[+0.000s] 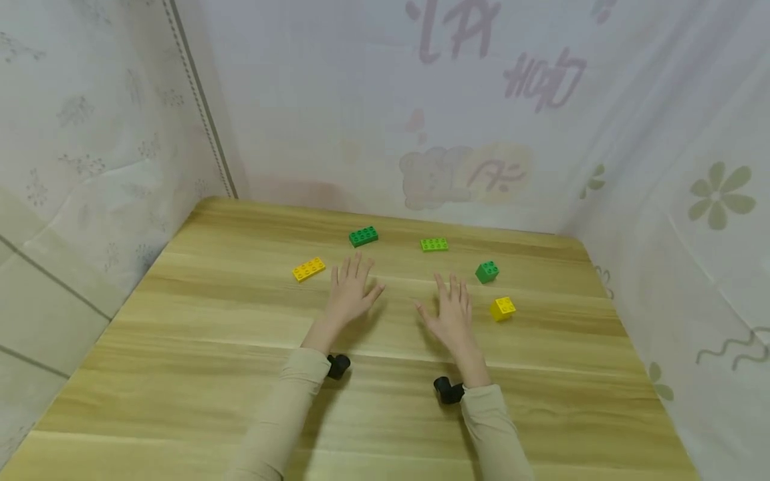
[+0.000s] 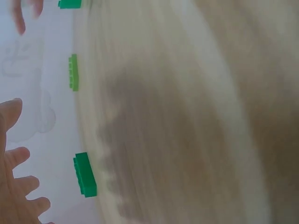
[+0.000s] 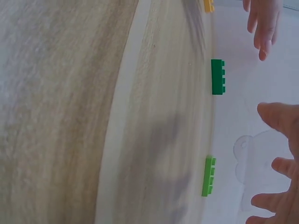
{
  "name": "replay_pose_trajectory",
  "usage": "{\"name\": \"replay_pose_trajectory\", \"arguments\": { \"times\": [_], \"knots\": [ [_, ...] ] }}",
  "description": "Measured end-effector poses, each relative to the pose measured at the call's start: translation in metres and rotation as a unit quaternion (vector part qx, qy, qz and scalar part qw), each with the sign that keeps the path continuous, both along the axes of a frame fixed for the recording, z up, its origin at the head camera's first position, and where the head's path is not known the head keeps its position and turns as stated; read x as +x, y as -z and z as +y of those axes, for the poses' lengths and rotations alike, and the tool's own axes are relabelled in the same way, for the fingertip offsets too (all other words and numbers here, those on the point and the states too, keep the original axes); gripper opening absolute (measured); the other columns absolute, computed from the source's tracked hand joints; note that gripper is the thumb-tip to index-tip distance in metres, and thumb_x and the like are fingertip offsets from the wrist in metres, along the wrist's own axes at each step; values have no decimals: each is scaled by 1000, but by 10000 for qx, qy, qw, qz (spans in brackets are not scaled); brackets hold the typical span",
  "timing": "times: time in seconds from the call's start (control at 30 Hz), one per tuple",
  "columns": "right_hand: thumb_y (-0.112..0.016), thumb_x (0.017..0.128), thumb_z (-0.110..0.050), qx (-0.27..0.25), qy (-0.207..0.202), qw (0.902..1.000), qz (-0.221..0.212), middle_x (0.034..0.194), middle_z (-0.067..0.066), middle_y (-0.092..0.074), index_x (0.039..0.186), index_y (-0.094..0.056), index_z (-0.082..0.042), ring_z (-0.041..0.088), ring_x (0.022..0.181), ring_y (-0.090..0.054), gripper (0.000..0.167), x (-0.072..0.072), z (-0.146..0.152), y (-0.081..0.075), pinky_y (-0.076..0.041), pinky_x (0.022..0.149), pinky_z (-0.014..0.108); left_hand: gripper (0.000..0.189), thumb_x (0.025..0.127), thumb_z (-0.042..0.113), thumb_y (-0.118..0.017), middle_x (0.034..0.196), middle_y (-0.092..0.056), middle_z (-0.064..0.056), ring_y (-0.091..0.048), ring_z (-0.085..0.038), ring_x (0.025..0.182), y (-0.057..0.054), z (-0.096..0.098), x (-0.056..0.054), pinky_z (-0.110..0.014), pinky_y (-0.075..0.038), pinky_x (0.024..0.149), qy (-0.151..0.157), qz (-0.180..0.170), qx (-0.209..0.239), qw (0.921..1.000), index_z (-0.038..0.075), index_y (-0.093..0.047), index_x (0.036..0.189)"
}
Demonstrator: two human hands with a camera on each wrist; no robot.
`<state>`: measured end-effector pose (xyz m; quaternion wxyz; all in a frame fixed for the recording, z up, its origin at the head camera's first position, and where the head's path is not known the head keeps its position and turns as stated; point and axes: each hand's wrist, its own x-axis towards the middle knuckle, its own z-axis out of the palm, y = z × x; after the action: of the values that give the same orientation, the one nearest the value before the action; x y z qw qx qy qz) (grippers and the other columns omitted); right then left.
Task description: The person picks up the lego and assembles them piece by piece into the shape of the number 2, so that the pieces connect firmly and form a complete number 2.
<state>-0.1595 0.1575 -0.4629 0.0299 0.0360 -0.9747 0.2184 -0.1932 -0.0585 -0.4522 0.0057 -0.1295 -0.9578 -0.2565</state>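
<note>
My left hand [image 1: 349, 294] hovers over the table with its fingers spread, holding nothing. Just beyond its fingertips lies a dark green building brick [image 1: 363, 236], and a flat yellow-orange brick [image 1: 309, 269] lies to its left. My right hand [image 1: 450, 314] is also spread above the wood, palm down, with nothing in it. Ahead of it sits a flat lime green brick [image 1: 434, 244]. To its right stand a small green brick [image 1: 487, 272] and a small yellow brick [image 1: 502, 308]. Both wrist views show shadows of the hands on the tabletop, apart from the fingers.
The wooden table [image 1: 180, 374] has a printed cloth [image 1: 337, 100] hanging behind its far edge and more cloth at both sides. A black wrist camera [image 1: 339, 366] sits under the left sleeve, another black camera [image 1: 448, 390] at the right one.
</note>
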Motion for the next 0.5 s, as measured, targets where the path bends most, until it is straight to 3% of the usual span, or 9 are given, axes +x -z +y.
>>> {"name": "replay_pose_trajectory", "arguments": {
  "times": [0.2, 0.5],
  "knots": [
    [-56, 88, -41, -288, 139, 9995, -12, 149, 25, -14, 145, -22, -12, 45, 137, -11, 72, -2, 6, 0, -14, 110, 59, 61, 94, 40, -44, 152, -9, -22, -10, -44, 138, -2, -8, -22, -62, -8, 109, 40, -237, -9, 9997, 8, -26, 143],
    [-54, 90, -38, -448, 196, 9986, -192, 149, 26, -16, 145, -22, -12, 46, 136, -13, 69, 2, 15, 5, -13, 110, 59, 64, 96, 39, -40, 151, -3, -24, -5, -46, 138, 3, -20, -45, -60, -6, 110, 43, -709, -56, 9975, 3, -19, 144]
  ]
}}
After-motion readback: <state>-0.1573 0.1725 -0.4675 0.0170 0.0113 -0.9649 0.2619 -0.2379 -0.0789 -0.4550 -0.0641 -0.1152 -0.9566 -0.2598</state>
